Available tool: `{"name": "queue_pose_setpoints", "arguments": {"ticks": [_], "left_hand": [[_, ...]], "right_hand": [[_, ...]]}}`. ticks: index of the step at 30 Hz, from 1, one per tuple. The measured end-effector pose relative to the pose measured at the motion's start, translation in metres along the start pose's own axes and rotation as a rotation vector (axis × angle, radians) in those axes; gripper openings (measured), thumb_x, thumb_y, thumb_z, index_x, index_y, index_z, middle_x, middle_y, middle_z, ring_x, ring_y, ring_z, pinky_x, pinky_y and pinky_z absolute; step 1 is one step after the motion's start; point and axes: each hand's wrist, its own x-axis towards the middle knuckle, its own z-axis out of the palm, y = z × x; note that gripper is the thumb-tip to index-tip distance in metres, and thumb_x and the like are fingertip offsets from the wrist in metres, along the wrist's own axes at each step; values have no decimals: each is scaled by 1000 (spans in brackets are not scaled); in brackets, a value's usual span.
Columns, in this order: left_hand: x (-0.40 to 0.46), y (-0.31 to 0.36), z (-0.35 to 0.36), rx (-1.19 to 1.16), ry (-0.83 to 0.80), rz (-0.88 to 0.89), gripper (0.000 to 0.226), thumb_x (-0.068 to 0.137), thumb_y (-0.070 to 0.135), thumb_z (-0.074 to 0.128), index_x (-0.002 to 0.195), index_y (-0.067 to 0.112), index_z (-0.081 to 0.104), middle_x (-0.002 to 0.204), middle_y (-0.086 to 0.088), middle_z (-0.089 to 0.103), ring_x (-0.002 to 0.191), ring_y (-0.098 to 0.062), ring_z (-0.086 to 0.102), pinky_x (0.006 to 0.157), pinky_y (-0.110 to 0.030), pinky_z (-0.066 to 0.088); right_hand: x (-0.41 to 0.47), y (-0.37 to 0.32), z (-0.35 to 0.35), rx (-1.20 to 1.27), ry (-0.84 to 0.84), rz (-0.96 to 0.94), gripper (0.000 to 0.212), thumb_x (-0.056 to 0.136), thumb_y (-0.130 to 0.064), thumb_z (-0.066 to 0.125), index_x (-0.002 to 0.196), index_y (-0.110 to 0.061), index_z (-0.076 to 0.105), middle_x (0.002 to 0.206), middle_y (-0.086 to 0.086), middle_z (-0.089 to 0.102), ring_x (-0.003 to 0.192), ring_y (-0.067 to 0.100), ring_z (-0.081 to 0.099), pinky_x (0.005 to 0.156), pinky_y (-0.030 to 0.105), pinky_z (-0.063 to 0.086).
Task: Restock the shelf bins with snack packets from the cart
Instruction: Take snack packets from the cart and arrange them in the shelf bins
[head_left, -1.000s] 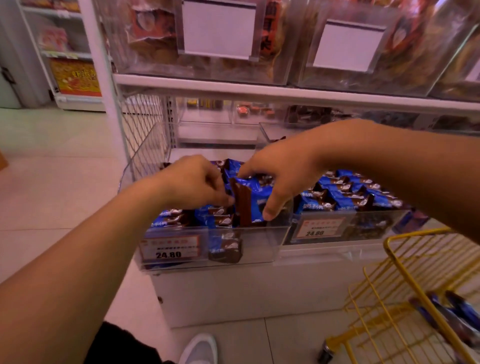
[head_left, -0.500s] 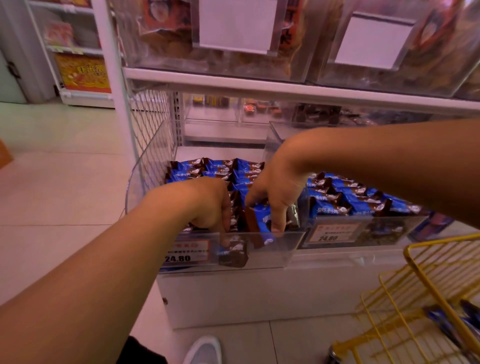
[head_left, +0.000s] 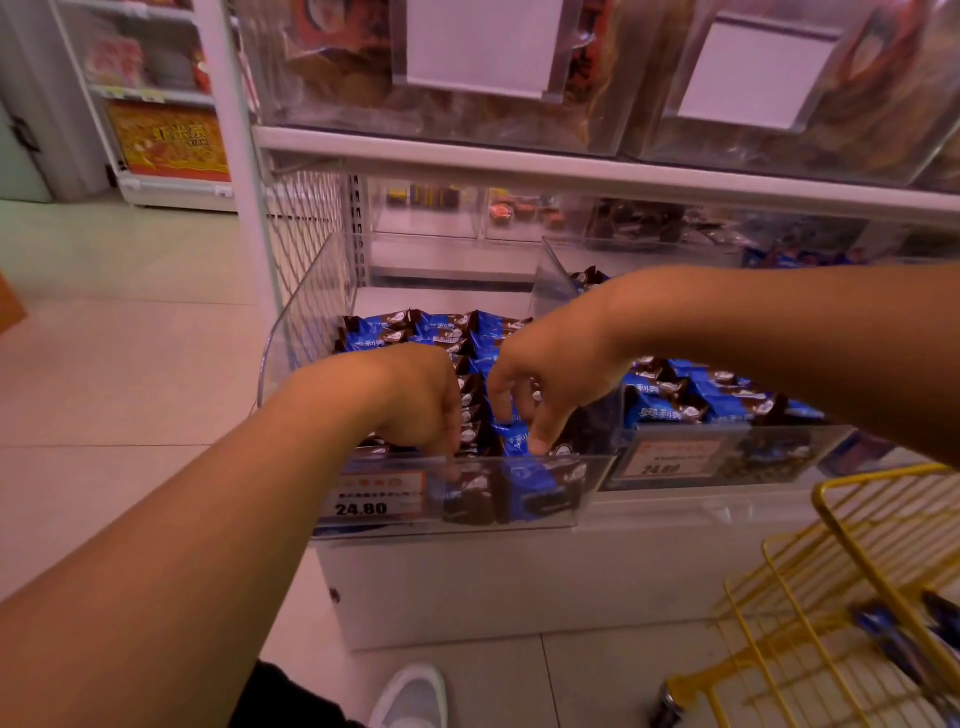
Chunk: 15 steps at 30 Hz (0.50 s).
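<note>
Snack packets (head_left: 519, 441): we are standing them upright at the bin's (head_left: 457, 499) front, so rows pack tight.
Hands: right (head_left: 550, 374) is pinching one packet; left (head_left: 415, 400) is curling fingers down, steadying neighbours.
Cart (head_left: 852, 551): waiting beside us, within reach.

The yellow wire cart (head_left: 852, 587) is cut off by the right and bottom edges; the blue packets (head_left: 893, 642) inside it are blurred, and the left hand's fingertips (head_left: 451, 451) are hidden among blue-and-brown snack packets (head_left: 470, 415)

Snack packets (head_left: 441, 332) — blue and brown wrappers, stacked in rows in the clear left bin (head_left: 291, 343); right bin (head_left: 727, 457) likewise stocked; yellow wire cart (head_left: 852, 540) — near right.
</note>
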Motion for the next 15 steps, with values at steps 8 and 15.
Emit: {"name": "queue_pose_setpoints", "arguments": {"ticks": [8, 15], "left_hand": [[2, 10, -2, 33, 60, 84, 12, 77, 34, 81, 74, 28, 71, 74, 12, 67, 77, -10, 62, 72, -28, 49], [-17, 92, -2, -201, 467, 549, 23, 79, 35, 79, 63, 21, 70, 52, 10, 64, 47, 2, 54, 52, -14, 42]], "right_hand": [[8, -11, 20, 24, 34, 39, 48, 81, -33, 80, 120, -15, 60, 89, -9, 58, 87, 14, 56, 66, 23, 44], [-151, 32, 74, -27, 836, 10, 21, 85, -38, 61, 91, -24, 75, 83, -4, 72, 71, 14, 62, 67, 28, 44]]}}
